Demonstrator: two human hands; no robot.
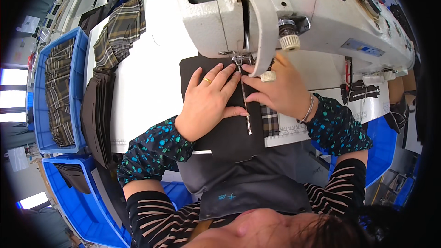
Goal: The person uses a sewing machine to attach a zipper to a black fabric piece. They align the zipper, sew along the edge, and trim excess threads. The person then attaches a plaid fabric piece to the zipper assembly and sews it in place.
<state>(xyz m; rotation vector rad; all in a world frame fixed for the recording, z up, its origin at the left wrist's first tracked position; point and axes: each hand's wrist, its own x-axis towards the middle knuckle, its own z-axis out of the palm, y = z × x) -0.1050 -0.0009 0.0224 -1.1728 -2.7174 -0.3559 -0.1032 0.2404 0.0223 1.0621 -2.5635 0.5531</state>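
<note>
A dark fabric panel [220,138] lies under the presser foot [242,59] of a white sewing machine [257,14]. A zipper with metal teeth [249,124] runs down the panel from the foot toward me. My left hand [209,96], with a ring on it, rests flat and open on the panel left of the zipper, its thumb touching the zipper's edge. On the other side, my right hand [280,87] lies with fingers stretched toward the foot, partly hidden by the machine's guard. Plaid fabric [270,120] shows below my right hand, beside the panel.
Plaid pieces [121,32] and a stack of dark panels [97,115] lie on the table's left. Blue bins [82,87] stand beyond that edge; one holds plaid pieces [59,92]. Dark zippers [363,93] and red-handled snips [348,76] lie at the right.
</note>
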